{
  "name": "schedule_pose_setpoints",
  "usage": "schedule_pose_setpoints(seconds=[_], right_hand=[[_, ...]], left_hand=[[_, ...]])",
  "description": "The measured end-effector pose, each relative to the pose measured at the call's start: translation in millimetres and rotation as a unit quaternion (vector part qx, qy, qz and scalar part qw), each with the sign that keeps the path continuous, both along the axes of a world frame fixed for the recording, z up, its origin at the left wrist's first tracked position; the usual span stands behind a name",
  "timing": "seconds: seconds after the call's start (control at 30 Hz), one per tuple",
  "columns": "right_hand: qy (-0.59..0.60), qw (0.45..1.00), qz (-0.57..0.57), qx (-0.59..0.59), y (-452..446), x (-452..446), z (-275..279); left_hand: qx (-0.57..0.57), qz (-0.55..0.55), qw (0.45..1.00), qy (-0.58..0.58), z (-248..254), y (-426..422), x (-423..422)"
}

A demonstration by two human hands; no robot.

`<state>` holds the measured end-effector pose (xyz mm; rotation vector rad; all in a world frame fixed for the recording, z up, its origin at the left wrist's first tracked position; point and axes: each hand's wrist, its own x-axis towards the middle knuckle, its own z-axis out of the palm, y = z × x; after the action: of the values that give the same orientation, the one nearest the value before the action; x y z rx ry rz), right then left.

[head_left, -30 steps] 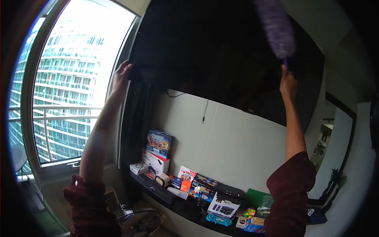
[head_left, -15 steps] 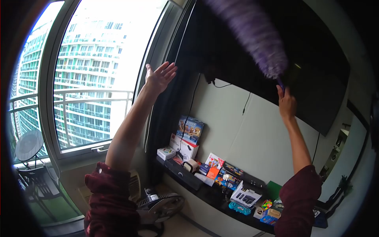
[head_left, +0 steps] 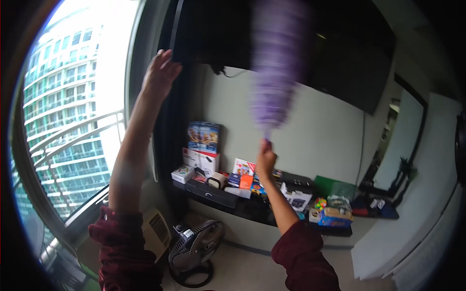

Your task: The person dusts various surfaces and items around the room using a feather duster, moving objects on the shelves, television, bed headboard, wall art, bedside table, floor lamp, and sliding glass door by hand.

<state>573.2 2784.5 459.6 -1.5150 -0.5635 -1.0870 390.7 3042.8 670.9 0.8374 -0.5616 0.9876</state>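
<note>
My right hand (head_left: 266, 157) is wrapped round the handle of a purple feather-like duster (head_left: 277, 72), which stands almost upright and is blurred by motion. The duster's fluffy head passes in front of the dark wall-mounted TV (head_left: 344, 63); whether they touch I cannot tell. My left hand (head_left: 162, 75) is raised by the dark curtain (head_left: 171, 116) beside the window, its fingers apart and slightly bent, with nothing in it.
Below the TV, a black shelf (head_left: 262, 213) carries game boxes (head_left: 204, 137), a green box (head_left: 335, 186) and several small items. A black fan (head_left: 196, 245) stands on the floor. A framed mirror (head_left: 400, 140) hangs at right; the window (head_left: 73, 111) is at left.
The view has turned right. My right hand and the duster have swung left and lower in view, the duster going from slanted to nearly upright. My left hand's fingers have bent a little.
</note>
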Motion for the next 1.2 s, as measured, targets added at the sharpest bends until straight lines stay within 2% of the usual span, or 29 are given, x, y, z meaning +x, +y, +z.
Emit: schedule_pose_setpoints(seconds=[0.03,0.07,0.1,0.13,0.2,0.27,0.3,0.33,0.37,0.4,0.43,0.47,0.53,0.6,0.63,0.67,0.7,0.77,0.8,0.83,0.87,0.93,0.97,1.0,1.07,1.1,1.13,1.2], right_hand=[[-0.032,0.993,-0.054,-0.1,-6.6,-9.5,4.8],[-0.06,0.972,-0.105,-0.199,-16.7,-15.6,16.2],[-0.053,0.973,-0.125,-0.187,-28.6,-5.7,19.2],[-0.046,0.973,-0.143,-0.176,-40.8,7.6,19.1],[0.073,0.981,-0.172,-0.061,-72.7,48.0,15.8],[0.063,0.972,-0.154,0.163,-88.4,75.4,25.3],[0.062,0.971,-0.16,0.167,-91.5,85.0,37.9],[0.149,0.95,-0.067,0.265,-91.8,95.6,50.4],[0.228,0.905,0.028,0.357,-93.6,102.4,56.4],[0.282,0.907,0.098,0.297,-99.2,65.8,68.2],[0.154,0.965,-0.016,0.211,-111.7,78.5,56.6],[0.023,0.985,-0.129,0.114,-123.3,93.1,45.8],[0.077,0.978,-0.194,0.0,-196.2,113.3,47.8],[0.102,0.97,-0.22,0.027,-257.5,145.5,56.5],[0.098,0.964,-0.232,0.087,-282.3,174.4,65.9],[0.095,0.955,-0.24,0.144,-296.9,200.3,80.2],[0.092,0.956,-0.238,0.142,-301.0,197.2,101.8],[0.224,0.952,-0.018,0.206,-310.7,159.8,153.4],[0.222,0.953,-0.017,0.204,-318.9,160.6,162.2],[0.086,0.979,-0.17,0.077,-326.2,164.3,169.6],[-0.055,0.946,-0.314,-0.052,-332.3,167.3,178.3],[-0.095,0.906,-0.401,-0.092,-359.3,177.0,216.6],[-0.097,0.912,-0.393,-0.064,-372.2,182.7,237.0],[-0.099,0.917,-0.385,-0.036,-385.5,193.0,260.0],[0.019,0.961,-0.273,0.039,-414.6,238.3,316.4],[0.045,0.974,-0.189,0.119,-403.4,210.1,324.9],[0.072,0.972,-0.107,0.199,-386.3,172.4,334.4],[0.052,0.985,-0.145,0.082,-383.7,162.8,337.6]], left_hand=[[0.083,-0.108,0.99,-0.044,-5.0,13.8,8.7],[0.116,-0.139,0.982,-0.055,-8.0,26.7,14.5],[0.148,-0.169,0.972,-0.066,-11.1,39.6,20.4],[0.132,-0.12,0.983,-0.042,-11.8,42.9,20.1],[0.175,-0.059,0.983,-0.022,-13.1,35.7,5.2],[0.204,0.009,0.978,-0.051,-13.4,19.9,-9.5],[0.253,0.068,0.964,-0.04,-15.3,29.4,-7.0],[0.271,0.097,0.957,-0.028,-12.7,37.5,-1.9],[0.329,0.112,0.934,-0.078,-13.6,49.8,5.8],[0.384,0.125,0.906,-0.129,-15.8,60.8,14.5],[0.383,0.136,0.903,-0.136,-14.6,63.9,19.7],[0.349,0.12,0.921,-0.125,-14.2,69.5,22.3],[0.303,0.069,0.942,-0.129,-19.1,79.8,22.7],[0.273,0.184,0.937,-0.113,-27.7,91.9,28.1],[0.27,0.185,0.937,-0.119,-27.6,82.8,27.9],[0.192,0.187,0.959,-0.092,-26.4,71.7,21.9],[0.113,0.187,0.974,-0.063,-27.1,63.0,20.5],[0.087,0.201,0.971,-0.098,-28.8,76.1,27.6],[-0.07,0.152,0.983,-0.081,-22.4,28.7,17.7],[-0.146,0.164,0.972,-0.08,-19.4,-3.1,12.0],[-0.162,0.142,0.972,-0.096,-21.7,-7.8,8.6],[-0.073,0.176,0.977,-0.097,-41.2,18.9,5.6],[0.095,0.304,0.946,-0.056,-56.1,41.1,8.8],[0.237,0.428,0.87,-0.051,-70.5,61.8,12.1],[0.297,0.411,0.859,-0.065,-76.1,64.4,6.8],[0.264,0.268,0.921,-0.101,-77.8,80.9,5.1],[0.273,0.296,0.91,-0.103,-81.2,92.1,7.0],[0.291,0.355,0.884,-0.085,-85.2,93.6,9.9]])
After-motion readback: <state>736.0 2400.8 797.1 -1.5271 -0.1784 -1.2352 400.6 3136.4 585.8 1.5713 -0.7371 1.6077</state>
